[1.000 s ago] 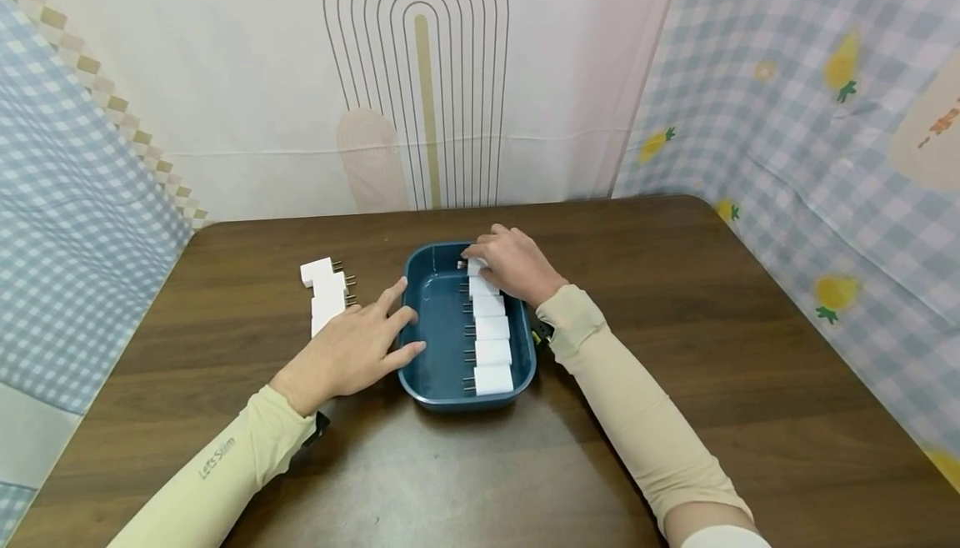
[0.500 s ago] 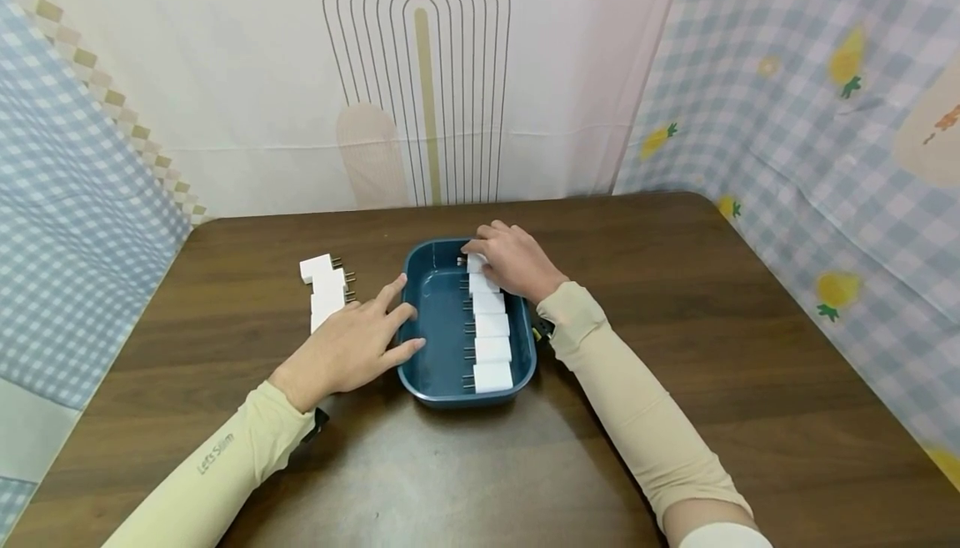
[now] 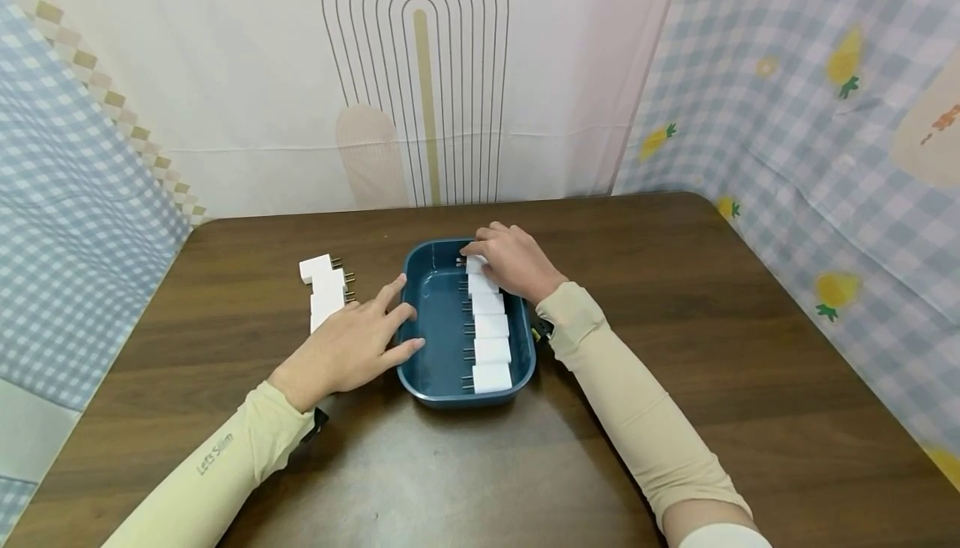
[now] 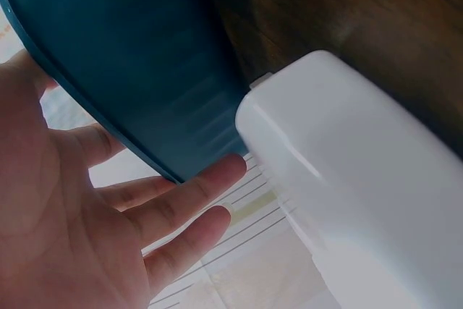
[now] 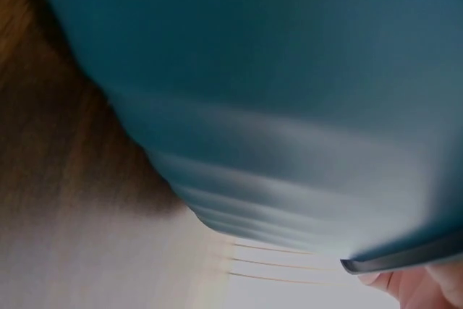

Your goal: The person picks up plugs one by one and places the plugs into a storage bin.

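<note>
White plug chargers (image 3: 491,327) with pairs of metal prongs stand in a row along the right side of a blue tray (image 3: 438,403), prongs facing left. My right hand (image 3: 517,263) reaches over the tray's right rim and holds the farthest charger (image 3: 474,264), partly covering it. Only some fingers (image 5: 423,287) show past the rim in the right wrist view. Spread fingers of my left hand (image 3: 356,348) lie at the tray's left rim, holding nothing; the left wrist view shows its palm and fingers (image 4: 181,208) beside the tray wall (image 4: 137,56).
Left of the tray, several more white chargers (image 3: 327,291) lie in a staggered line on the brown wooden table (image 3: 637,248), partly hidden by my left hand. One charger (image 4: 362,150) looms close in the left wrist view. Patterned cloth hangs around the table.
Both hands keep nearly the same places, the right at the farthest charger and the left at the rim. The whole head view has shifted very slightly.
</note>
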### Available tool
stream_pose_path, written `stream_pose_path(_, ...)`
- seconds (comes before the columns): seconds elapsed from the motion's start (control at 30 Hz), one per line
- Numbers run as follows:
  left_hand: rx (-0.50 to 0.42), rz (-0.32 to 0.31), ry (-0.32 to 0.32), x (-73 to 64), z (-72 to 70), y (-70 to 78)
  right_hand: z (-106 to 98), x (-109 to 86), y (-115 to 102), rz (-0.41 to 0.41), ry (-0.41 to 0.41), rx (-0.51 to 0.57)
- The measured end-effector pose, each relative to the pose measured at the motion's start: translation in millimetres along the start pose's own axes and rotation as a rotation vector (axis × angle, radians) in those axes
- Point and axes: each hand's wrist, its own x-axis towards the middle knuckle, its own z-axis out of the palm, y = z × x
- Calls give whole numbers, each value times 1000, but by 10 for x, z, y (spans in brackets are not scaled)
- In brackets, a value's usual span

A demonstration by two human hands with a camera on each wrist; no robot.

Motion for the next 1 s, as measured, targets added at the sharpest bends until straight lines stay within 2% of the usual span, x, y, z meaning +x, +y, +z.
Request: stream_pose_path(1.0, -10, 4, 13, -10, 9, 5, 25, -15, 0, -14, -18, -52)
